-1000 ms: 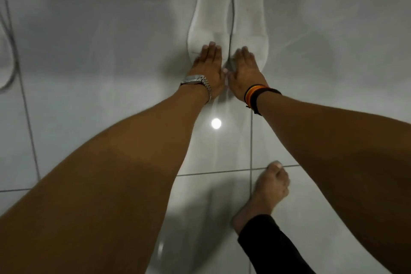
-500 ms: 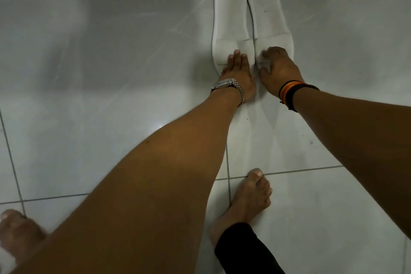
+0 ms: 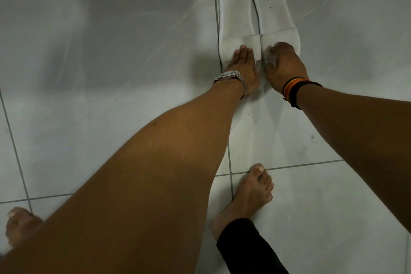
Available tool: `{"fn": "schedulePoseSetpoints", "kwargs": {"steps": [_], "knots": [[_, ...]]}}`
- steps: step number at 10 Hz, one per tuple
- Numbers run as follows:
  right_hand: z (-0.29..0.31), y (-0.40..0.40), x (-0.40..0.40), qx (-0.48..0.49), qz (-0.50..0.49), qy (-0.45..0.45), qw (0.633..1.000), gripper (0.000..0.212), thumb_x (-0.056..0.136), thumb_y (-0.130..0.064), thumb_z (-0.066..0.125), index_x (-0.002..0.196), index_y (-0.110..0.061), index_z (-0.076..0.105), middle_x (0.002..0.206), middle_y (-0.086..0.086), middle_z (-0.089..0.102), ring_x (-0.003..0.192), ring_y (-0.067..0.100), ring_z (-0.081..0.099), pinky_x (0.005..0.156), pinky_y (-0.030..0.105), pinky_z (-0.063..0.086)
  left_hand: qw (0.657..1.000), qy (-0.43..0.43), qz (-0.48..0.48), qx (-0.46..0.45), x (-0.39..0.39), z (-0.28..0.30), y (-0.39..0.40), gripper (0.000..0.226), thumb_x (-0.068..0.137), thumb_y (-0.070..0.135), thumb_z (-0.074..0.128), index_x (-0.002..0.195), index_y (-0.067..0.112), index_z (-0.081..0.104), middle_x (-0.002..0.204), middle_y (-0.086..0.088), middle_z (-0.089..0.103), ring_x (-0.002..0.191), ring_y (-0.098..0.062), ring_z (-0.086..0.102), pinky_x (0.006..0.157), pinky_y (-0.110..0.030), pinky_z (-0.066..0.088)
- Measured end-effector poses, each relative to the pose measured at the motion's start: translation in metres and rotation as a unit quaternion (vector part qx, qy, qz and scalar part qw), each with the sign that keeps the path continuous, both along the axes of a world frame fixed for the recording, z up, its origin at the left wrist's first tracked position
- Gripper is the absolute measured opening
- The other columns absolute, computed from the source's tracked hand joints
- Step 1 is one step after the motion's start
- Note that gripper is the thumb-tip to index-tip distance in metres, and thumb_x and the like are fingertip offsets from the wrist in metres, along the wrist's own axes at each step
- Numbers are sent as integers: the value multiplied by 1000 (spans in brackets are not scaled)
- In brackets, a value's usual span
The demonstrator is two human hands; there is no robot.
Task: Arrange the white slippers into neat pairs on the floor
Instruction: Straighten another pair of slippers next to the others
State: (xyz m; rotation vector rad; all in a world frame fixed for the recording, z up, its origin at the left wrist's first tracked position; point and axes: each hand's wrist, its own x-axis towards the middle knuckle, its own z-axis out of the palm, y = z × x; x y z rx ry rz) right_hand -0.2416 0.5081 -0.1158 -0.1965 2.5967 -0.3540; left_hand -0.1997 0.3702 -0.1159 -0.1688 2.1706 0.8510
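two white slippers lie side by side on the floor (image 3: 111, 73), touching along their inner edges, toe bands toward me and heels pointing away, their long axes running straight out from my arms. i see the left slipper (image 3: 235, 13) just right of a grout line and the right slipper (image 3: 274, 6) against it. my left hand (image 3: 242, 66) lies flat, fingers extended, on the left toe band, gripping nothing. my right hand (image 3: 283, 62) is curled over the right toe band, fingertips pressing in; whether it actually pinches the fabric i cannot tell. each hand is nearest its own slipper, so i judge any last nudge is a short push along that axis. the glossy grey tiles should let them slide easily. my bare foot (image 3: 249, 193) stands nearer me; no other slippers are in view.
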Motion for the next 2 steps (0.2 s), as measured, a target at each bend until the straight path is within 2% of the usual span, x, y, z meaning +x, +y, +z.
{"fn": "schedulePoseSetpoints", "kwargs": {"steps": [2], "knots": [[43,-26,66,-43,-91,-20,995,55,99,-19,50,152,-9,38,164,10,29,151,26,30,124,35,29,988,137,37,-58,26,39,-40,66,108,33,28,161,6,0,169,-12,-9,157,-27,-8,128,-39,-2]]}}
